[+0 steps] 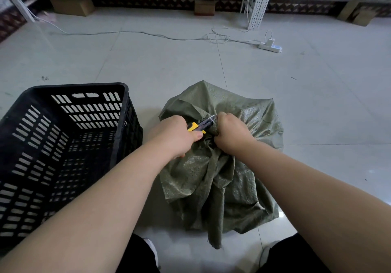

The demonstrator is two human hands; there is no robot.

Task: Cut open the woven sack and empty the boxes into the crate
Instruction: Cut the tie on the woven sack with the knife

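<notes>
Clenched round yellow cutter [197,127], just right of black crate [74,87]: left hand [176,138], blade set against gathered neck of green woven sack [211,179]. Same neck bunched tight in right hand [231,136]. Sack slumped on floor [306,107] beside crate, not yet open; boxes unseen. Step in hand: opening cut. Next, by judgement: draw blade through neck, clear of right fingers, then tip contents into crate.
</notes>
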